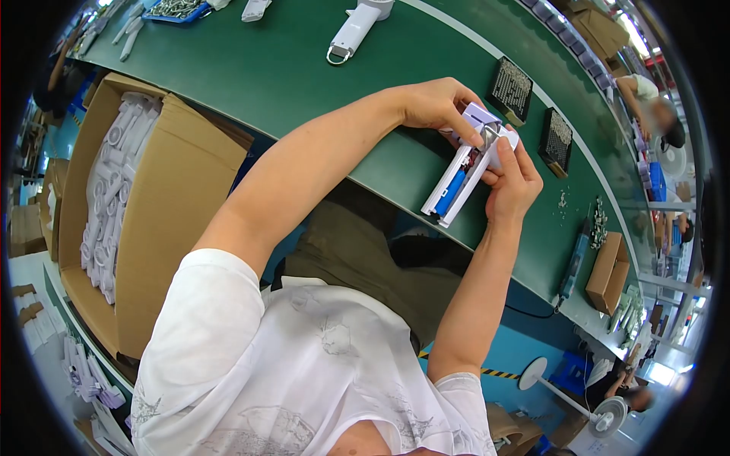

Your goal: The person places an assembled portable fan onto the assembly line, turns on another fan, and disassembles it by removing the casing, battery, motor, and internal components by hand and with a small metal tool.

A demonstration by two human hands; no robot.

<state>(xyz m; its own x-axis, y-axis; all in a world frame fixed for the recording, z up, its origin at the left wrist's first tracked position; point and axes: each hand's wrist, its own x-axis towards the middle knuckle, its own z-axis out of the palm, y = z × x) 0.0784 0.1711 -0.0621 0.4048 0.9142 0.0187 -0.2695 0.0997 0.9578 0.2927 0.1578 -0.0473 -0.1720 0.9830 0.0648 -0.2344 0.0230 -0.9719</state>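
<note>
Over the table's near edge, both hands hold an open white plastic housing [487, 169]. A blue cylindrical battery [450, 191] lies in its long handle part, with some red wire above it. My left hand [437, 106] is closed on the upper end, its thumb or a finger reaching into the opening near a small metal part. My right hand [514, 184] grips the same housing from the right side, fingers wrapped behind it. The parts under the fingertips are mostly hidden.
On the green table [304, 91] are a white handled device [357, 30], two black trays of small parts [510, 91], a blue electric screwdriver [576, 262] and a small cardboard box [608, 273]. At left stands a large carton [179, 220] of white plastic parts. Other people sit at far right.
</note>
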